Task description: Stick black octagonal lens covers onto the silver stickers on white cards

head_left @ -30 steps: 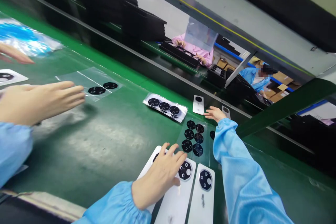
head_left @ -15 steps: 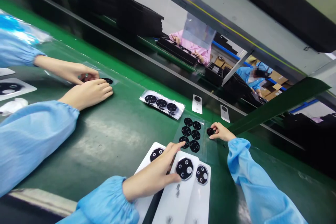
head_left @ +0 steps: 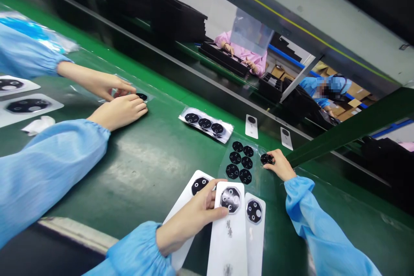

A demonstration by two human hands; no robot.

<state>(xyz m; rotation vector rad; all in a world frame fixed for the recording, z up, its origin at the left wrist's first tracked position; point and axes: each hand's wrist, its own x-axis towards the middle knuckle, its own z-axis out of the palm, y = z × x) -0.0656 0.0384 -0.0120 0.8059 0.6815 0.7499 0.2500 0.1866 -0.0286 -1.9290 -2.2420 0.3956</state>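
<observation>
- Left hand (head_left: 190, 217) closed on middle white panel (head_left: 228, 241), near centre; panel gripped by its left side, thumb on the face just beside the octagonal black plate (head_left: 230, 200). Smudging of the plate judged possible if the thumb is slid farther.
- Panel is held from one side only; tilting or slipping could be caused by a loose grip, the long near end being left without visible support from a hand.
- Right white panel (head_left: 257, 246) is partly overlapped by the middle one. Scuffing of either face could be caused by sideways rubbing.
- Left white panel (head_left: 184, 198) lies beneath the left hand and wrist in this view; contact cannot be confirmed. It could be nudged if the wrist is lowered.
- Right hand (head_left: 281, 166): thumb and fingers brought together on a small black disc (head_left: 267, 158), right of the clear sheet (head_left: 255, 170). Whether the disc has been lifted cannot be told. Creasing or finger marks could be caused by a hard pinch.
- Six discs on the sheet lie close by; shifting could be caused by a dragged sheet edge.
- Co-worker's hands (head_left: 119, 112) are noted at far left, well apart from both hands; interference judged unlikely.
</observation>
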